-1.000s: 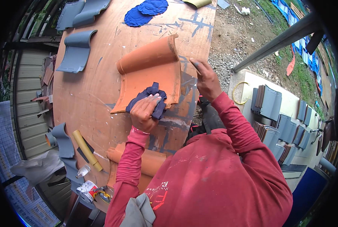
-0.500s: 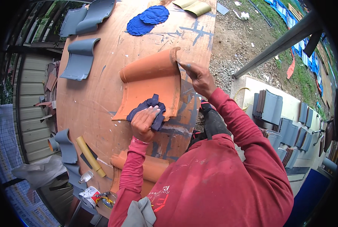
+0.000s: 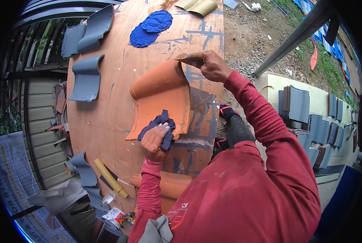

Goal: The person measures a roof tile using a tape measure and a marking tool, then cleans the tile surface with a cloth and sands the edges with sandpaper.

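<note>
An orange S-shaped roof tile is on the wooden table, its far right corner looking slightly raised. My left hand presses a bunched navy cloth against the tile's near end, fingers spread over the fabric. At the far right corner, my right hand pinches the tile's rolled edge between thumb and fingers. The fingertips there are partly hidden by the hand itself. Another orange tile rests nearer my body, partly covered by my left sleeve.
Grey roof tiles sit along the table's left side. Round blue cloths and an olive tile are at the far end of the table. A yellowish tube-shaped piece rests near left. Stacked grey tiles stand on a pale surface at right.
My right hand has risen at the far corner, and that side of the tile tilts up slightly. My left hand and the cloth stay at the near end. The whole view has shifted.
</note>
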`<state>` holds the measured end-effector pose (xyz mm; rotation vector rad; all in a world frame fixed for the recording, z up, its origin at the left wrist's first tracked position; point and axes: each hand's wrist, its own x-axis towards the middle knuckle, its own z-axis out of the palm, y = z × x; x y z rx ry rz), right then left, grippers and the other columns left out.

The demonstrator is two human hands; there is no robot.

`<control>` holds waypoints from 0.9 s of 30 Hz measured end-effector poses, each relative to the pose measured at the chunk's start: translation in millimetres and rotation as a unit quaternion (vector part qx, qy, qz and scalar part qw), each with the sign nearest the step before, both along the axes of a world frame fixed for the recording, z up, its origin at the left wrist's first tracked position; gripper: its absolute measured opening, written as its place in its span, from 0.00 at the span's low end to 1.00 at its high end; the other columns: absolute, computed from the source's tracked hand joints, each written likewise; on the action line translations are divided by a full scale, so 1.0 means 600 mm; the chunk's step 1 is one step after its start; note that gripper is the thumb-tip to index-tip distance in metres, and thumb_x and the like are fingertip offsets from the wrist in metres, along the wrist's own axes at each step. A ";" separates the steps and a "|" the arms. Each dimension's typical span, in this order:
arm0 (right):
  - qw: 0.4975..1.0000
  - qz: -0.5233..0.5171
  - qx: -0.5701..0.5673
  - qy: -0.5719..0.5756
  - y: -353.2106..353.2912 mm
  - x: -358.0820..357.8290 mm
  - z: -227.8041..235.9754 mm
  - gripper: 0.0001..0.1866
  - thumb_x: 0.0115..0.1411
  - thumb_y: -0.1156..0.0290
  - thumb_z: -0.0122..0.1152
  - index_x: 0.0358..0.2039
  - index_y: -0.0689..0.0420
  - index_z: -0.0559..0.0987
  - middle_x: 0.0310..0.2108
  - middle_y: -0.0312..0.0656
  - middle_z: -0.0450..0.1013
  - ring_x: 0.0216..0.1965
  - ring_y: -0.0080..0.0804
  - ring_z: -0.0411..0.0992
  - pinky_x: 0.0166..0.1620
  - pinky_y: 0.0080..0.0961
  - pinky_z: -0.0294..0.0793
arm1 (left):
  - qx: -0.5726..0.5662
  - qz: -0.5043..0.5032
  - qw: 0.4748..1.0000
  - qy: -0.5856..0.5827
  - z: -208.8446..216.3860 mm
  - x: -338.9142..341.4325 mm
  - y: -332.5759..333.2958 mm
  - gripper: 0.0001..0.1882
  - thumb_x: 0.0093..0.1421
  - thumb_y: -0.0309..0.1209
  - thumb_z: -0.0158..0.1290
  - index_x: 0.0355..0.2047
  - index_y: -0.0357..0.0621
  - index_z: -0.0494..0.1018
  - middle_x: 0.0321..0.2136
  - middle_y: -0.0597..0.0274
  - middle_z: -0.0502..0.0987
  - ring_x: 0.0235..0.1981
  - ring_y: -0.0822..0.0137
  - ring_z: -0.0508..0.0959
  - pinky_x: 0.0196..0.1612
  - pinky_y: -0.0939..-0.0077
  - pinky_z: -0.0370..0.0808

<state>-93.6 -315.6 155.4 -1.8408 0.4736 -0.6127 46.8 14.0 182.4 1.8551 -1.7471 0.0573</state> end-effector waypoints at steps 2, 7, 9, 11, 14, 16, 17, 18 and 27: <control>0.999 0.030 0.022 0.012 0.002 -0.010 0.000 0.21 0.64 0.88 0.53 0.55 0.63 0.81 0.46 0.42 0.84 0.47 0.23 0.77 0.56 0.26 0.76 | 0.001 -0.007 1.000 -0.002 0.000 0.004 -0.002 0.14 0.56 0.25 0.64 0.43 0.38 0.83 0.42 0.52 0.86 0.46 0.51 0.86 0.53 0.61 0.80; 0.991 -0.021 0.116 -0.063 -0.041 0.026 -0.043 0.17 0.69 0.81 0.58 0.57 0.64 0.80 0.48 0.37 0.81 0.47 0.23 0.76 0.56 0.26 0.76 | 0.005 -0.001 1.000 -0.003 0.011 0.004 -0.004 0.13 0.56 0.24 0.64 0.43 0.38 0.83 0.42 0.52 0.86 0.46 0.51 0.86 0.53 0.61 0.80; 0.991 -0.024 0.116 -0.054 -0.019 0.025 -0.043 0.17 0.69 0.80 0.59 0.57 0.64 0.80 0.48 0.37 0.81 0.48 0.22 0.76 0.56 0.26 0.76 | -0.001 -0.004 1.000 -0.001 0.008 0.009 -0.006 0.13 0.56 0.24 0.64 0.43 0.38 0.83 0.42 0.52 0.86 0.46 0.51 0.86 0.53 0.61 0.80; 0.992 -0.023 0.116 -0.042 0.011 0.013 -0.041 0.16 0.69 0.80 0.59 0.57 0.64 0.80 0.48 0.36 0.81 0.48 0.22 0.75 0.56 0.25 0.76 | -0.009 -0.003 1.000 0.004 0.008 0.009 -0.003 0.13 0.56 0.24 0.64 0.43 0.38 0.83 0.42 0.52 0.86 0.46 0.51 0.86 0.53 0.61 0.80; 0.990 0.069 0.119 -0.013 0.020 -0.017 -0.032 0.16 0.70 0.78 0.58 0.57 0.64 0.79 0.48 0.37 0.82 0.49 0.22 0.75 0.55 0.24 0.76 | -0.011 -0.003 1.000 0.002 0.009 0.008 0.000 0.13 0.56 0.24 0.63 0.42 0.38 0.83 0.42 0.52 0.86 0.46 0.51 0.86 0.53 0.61 0.80; 0.992 0.026 0.115 -0.053 0.004 -0.004 -0.024 0.16 0.70 0.79 0.58 0.57 0.64 0.79 0.48 0.37 0.82 0.49 0.21 0.75 0.55 0.24 0.76 | -0.008 -0.009 1.000 0.000 0.007 0.007 0.001 0.13 0.56 0.24 0.62 0.42 0.38 0.83 0.42 0.52 0.86 0.46 0.51 0.86 0.53 0.61 0.80; 0.989 -0.017 0.112 -0.094 -0.012 0.002 -0.021 0.16 0.70 0.79 0.57 0.57 0.64 0.79 0.49 0.38 0.82 0.50 0.21 0.75 0.56 0.24 0.76 | -0.011 -0.013 1.000 0.000 0.007 0.004 -0.004 0.13 0.56 0.24 0.62 0.42 0.38 0.83 0.42 0.52 0.86 0.46 0.51 0.86 0.53 0.61 0.80; 0.990 -0.029 0.095 -0.095 -0.036 0.013 -0.044 0.16 0.70 0.80 0.56 0.57 0.63 0.80 0.49 0.39 0.82 0.49 0.22 0.76 0.56 0.24 0.76 | -0.011 -0.014 1.000 0.000 0.008 0.001 -0.009 0.13 0.56 0.24 0.62 0.42 0.38 0.83 0.42 0.52 0.86 0.46 0.51 0.86 0.53 0.61 0.81; 0.988 0.118 -0.070 0.071 0.118 -0.091 0.002 0.18 0.64 0.83 0.61 0.53 0.56 0.83 0.46 0.48 0.82 0.47 0.36 0.80 0.53 0.32 0.77 | 0.000 -0.012 1.000 -0.009 -0.008 -0.003 0.004 0.13 0.56 0.24 0.62 0.43 0.39 0.83 0.42 0.52 0.86 0.45 0.52 0.86 0.52 0.60 0.81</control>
